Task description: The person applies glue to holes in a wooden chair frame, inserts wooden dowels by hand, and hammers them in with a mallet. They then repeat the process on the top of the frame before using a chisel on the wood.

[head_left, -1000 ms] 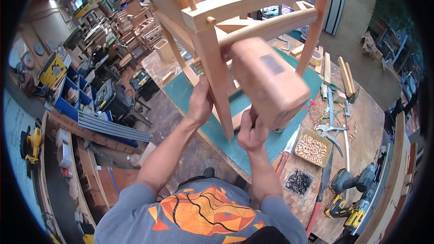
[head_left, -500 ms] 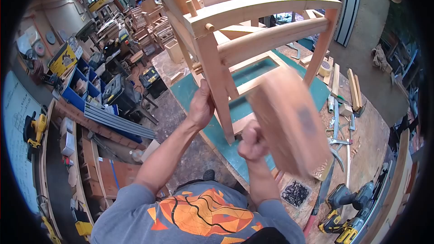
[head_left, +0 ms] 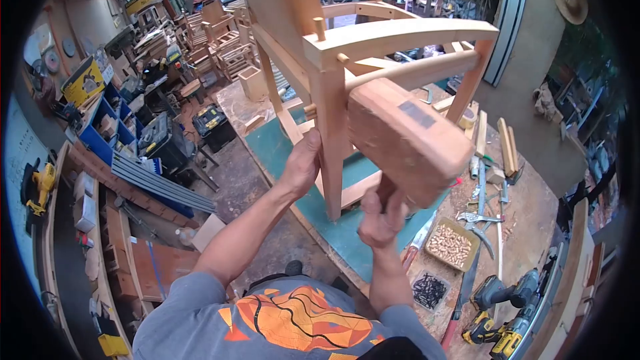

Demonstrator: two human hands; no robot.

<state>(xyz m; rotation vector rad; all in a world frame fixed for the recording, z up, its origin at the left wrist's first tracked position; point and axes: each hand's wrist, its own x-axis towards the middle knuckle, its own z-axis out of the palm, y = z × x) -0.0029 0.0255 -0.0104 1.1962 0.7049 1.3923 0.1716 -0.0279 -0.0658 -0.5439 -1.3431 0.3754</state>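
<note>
Closed firmly around the handle, the right hand holds a wooden mallet, its head beside the near post, though contact is unclear; the left hand curls partly around that post, fingertips hidden, seemingly to steady it. The wooden chair frame stands on a green mat, perhaps protecting its feet from the workbench, with dowels handily near on the right.

No lettering can be read. The marks on the whiteboard and yellow package are too small to decipher.
</note>
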